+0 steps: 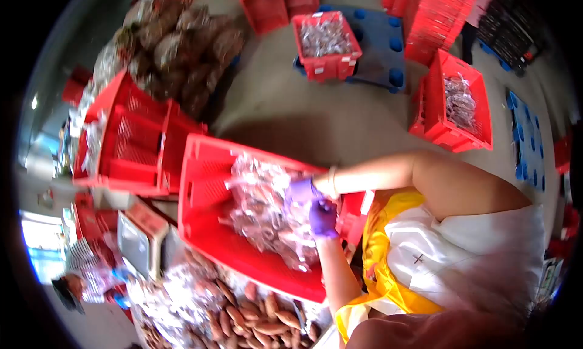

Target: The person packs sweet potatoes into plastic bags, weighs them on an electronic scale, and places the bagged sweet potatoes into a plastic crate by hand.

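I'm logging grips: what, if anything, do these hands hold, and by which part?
It cannot be told: the right hand and left hand are close together over the plastic bags in the red crate, but blur and glare hide any grip.

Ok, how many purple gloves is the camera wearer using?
2: one on the right hand, the other on the left hand, close together at the clear plastic packets in the nearest red plastic crate. Neither is hidden, though some fingers are.

A crate (330, 68) sits near one edge of a blue pallet (378, 54); sacks (173, 51) and black crates (509, 30) line the floor's (267, 82) edges.
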